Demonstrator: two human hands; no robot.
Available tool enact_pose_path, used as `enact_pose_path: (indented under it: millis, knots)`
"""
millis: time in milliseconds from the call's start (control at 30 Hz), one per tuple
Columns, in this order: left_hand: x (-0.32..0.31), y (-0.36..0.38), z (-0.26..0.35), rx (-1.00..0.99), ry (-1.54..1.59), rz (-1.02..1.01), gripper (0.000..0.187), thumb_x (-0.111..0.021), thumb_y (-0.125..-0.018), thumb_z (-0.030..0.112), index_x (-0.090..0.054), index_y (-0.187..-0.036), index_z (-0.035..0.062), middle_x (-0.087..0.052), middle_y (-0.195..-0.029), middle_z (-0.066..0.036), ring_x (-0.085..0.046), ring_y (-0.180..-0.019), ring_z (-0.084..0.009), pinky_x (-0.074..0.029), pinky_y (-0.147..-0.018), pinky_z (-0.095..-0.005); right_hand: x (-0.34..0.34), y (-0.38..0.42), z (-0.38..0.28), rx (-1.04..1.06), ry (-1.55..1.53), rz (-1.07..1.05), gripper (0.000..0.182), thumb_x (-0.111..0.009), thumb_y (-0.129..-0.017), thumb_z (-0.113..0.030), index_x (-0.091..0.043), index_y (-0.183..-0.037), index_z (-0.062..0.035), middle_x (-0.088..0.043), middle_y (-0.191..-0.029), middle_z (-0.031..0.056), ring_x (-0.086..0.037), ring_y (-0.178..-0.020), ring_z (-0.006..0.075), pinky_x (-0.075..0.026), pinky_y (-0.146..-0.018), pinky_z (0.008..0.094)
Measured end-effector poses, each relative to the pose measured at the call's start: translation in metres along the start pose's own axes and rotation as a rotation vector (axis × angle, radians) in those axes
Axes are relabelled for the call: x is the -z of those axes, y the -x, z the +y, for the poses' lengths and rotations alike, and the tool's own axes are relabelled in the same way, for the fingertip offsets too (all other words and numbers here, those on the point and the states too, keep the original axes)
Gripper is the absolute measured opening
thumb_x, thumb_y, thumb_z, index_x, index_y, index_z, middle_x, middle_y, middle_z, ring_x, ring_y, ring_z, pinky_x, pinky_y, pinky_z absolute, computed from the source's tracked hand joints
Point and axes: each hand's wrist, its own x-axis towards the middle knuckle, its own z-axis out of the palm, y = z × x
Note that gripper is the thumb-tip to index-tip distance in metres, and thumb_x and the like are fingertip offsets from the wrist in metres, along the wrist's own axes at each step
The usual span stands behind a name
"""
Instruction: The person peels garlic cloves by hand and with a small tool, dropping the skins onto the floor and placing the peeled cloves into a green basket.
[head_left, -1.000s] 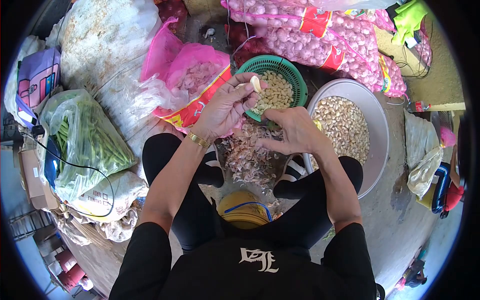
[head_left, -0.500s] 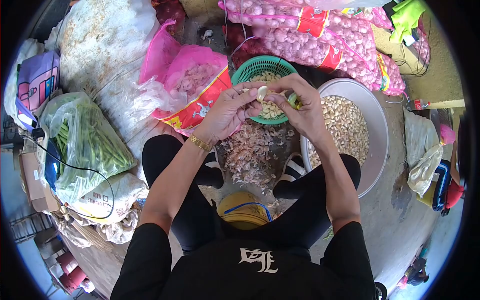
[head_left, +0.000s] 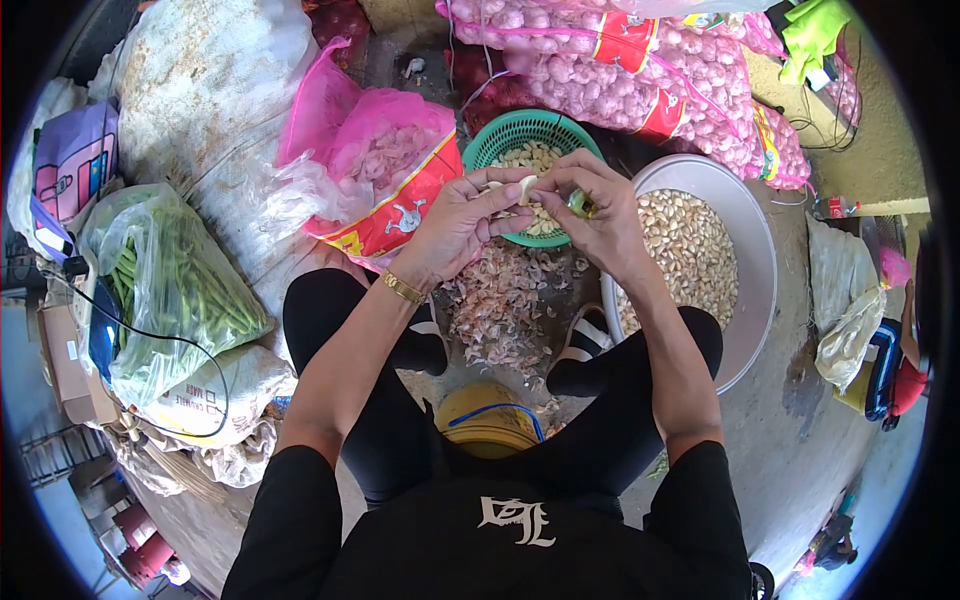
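A pale garlic clove (head_left: 526, 188) is pinched between the thumb and fingers of my left hand (head_left: 462, 222). More pale cloves appear to rest in that hand's curled fingers. Facing it, my right hand (head_left: 600, 215) has its thumb and fingertips at the clove. Within its curled fingers is a small yellow-green object (head_left: 580, 203), mostly hidden, possibly a knife handle. Below both hands, a green plastic basket (head_left: 487, 143) contains peeled cloves (head_left: 532, 157). Papery garlic skins (head_left: 497, 315) lie heaped on the floor between my feet.
A wide whitish basin (head_left: 762, 270) of unpeeled cloves stands at right. Pink net sacks of garlic (head_left: 600, 90) lie behind, and an open pink sack (head_left: 370, 150) holds skins at left. A bag of green beans (head_left: 190, 280) sits farther left. A yellow bucket (head_left: 485, 412) is between my legs.
My right hand has shifted slightly and turned, its fingers closer to the clove. The clove has tilted in my left fingers, and less of the yellow-green object shows.
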Motion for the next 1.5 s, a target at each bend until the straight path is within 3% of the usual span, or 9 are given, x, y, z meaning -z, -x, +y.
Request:
enact_pose_path:
  millis: [333, 600, 733, 800, 833, 1067, 1167, 1233, 1500]
  knots:
    - [0.007, -0.007, 0.005, 0.012, 0.126, 0.056, 0.034, -0.055, -0.098, 0.009, -0.051, -0.131, -0.0017, -0.062, -0.118, -0.016, -0.066, -0.103, -0.0182, -0.059, -0.088, -0.0277, 0.007, 0.005, -0.006, 0.092, 0.085, -0.347, 0.030, -0.071, -0.067, 0.000, -0.062, -0.095, -0.0065, -0.062, -0.098, 0.0087, -0.064, -0.087, 0.0311, -0.051, -0.072, 0.0376]
    - [0.014, -0.006, 0.005, -0.001, 0.262, 0.012, 0.032, -0.053, -0.099, 0.011, -0.052, -0.128, -0.0038, -0.063, -0.115, -0.017, -0.067, -0.101, -0.0193, -0.058, -0.090, -0.0254, 0.009, 0.014, -0.005, -0.016, -0.002, -0.534, 0.018, -0.076, -0.074, -0.010, -0.067, -0.089, -0.0049, -0.067, -0.074, 0.0096, -0.066, -0.069, 0.0281, -0.051, -0.065, 0.0350]
    - [0.019, -0.008, 0.003, 0.057, 0.376, -0.088, 0.032, -0.054, -0.099, 0.009, -0.052, -0.127, -0.0051, -0.063, -0.114, -0.017, -0.067, -0.101, -0.0194, -0.058, -0.088, -0.0249, 0.010, 0.009, -0.014, -0.204, -0.097, -0.429, 0.016, -0.075, -0.080, -0.011, -0.068, -0.093, -0.0054, -0.067, -0.078, 0.0095, -0.065, -0.070, 0.0225, -0.049, -0.065, 0.0323]
    - [0.013, -0.005, 0.001, 0.128, 0.389, 0.001, 0.034, -0.051, -0.099, 0.005, -0.047, -0.131, -0.0066, -0.061, -0.115, -0.018, -0.069, -0.095, -0.0196, -0.061, -0.082, -0.0238, 0.002, 0.004, -0.013, -0.140, -0.100, -0.007, 0.013, -0.073, -0.083, -0.008, -0.069, -0.095, -0.0042, -0.067, -0.083, 0.0093, -0.063, -0.075, 0.0191, -0.048, -0.067, 0.0303]
    - [0.011, -0.005, 0.000, 0.130, 0.390, 0.000, 0.034, -0.051, -0.099, 0.005, -0.047, -0.131, -0.0066, -0.061, -0.115, -0.018, -0.069, -0.095, -0.0196, -0.061, -0.082, -0.0238, 0.001, 0.001, -0.015, -0.153, -0.101, 0.028, 0.012, -0.071, -0.084, -0.004, -0.069, -0.096, -0.0028, -0.066, -0.086, 0.0092, -0.063, -0.080, 0.0175, -0.048, -0.070, 0.0297]
    - [0.011, -0.006, -0.004, 0.123, 0.193, -0.055, 0.033, -0.050, -0.100, 0.008, -0.045, -0.129, -0.0083, -0.060, -0.119, -0.021, -0.067, -0.102, -0.0253, -0.060, -0.087, -0.0275, 0.000, 0.004, 0.013, -0.093, -0.122, -0.046, 0.019, -0.072, -0.084, -0.005, -0.069, -0.102, -0.0018, -0.067, -0.087, 0.0103, -0.064, -0.080, 0.0194, -0.049, -0.071, 0.0314]
    - [0.017, -0.007, -0.005, 0.076, 0.207, -0.021, 0.032, -0.048, -0.102, 0.012, -0.046, -0.126, -0.0086, -0.056, -0.123, -0.025, -0.063, -0.112, -0.0304, -0.056, -0.095, -0.0327, 0.006, 0.009, 0.022, -0.319, -0.047, 0.054, 0.021, -0.073, -0.082, -0.009, -0.069, -0.101, -0.0004, -0.068, -0.092, 0.0135, -0.066, -0.081, 0.0243, -0.050, -0.073, 0.0330]
    - [0.016, -0.008, -0.003, 0.074, 0.250, -0.003, 0.032, -0.046, -0.103, 0.015, -0.047, -0.124, -0.0086, -0.054, -0.126, -0.027, -0.060, -0.117, -0.0327, -0.054, -0.099, -0.0358, 0.009, 0.009, 0.026, -0.150, 0.332, 0.074, 0.023, -0.075, -0.081, -0.012, -0.068, -0.099, 0.0003, -0.069, -0.098, 0.0165, -0.068, -0.083, 0.0258, -0.052, -0.074, 0.0331]
    - [0.014, -0.010, -0.012, -0.025, 0.300, -0.030, 0.030, -0.036, -0.106, 0.022, -0.047, -0.116, -0.0035, -0.058, -0.123, -0.024, -0.058, -0.118, -0.0312, -0.053, -0.098, -0.0396, -0.024, 0.011, -0.002, -0.173, -0.012, -0.066, 0.022, -0.078, -0.076, -0.011, -0.068, -0.093, -0.0003, -0.069, -0.104, 0.0163, -0.069, -0.086, 0.0300, -0.054, -0.075, 0.0353]
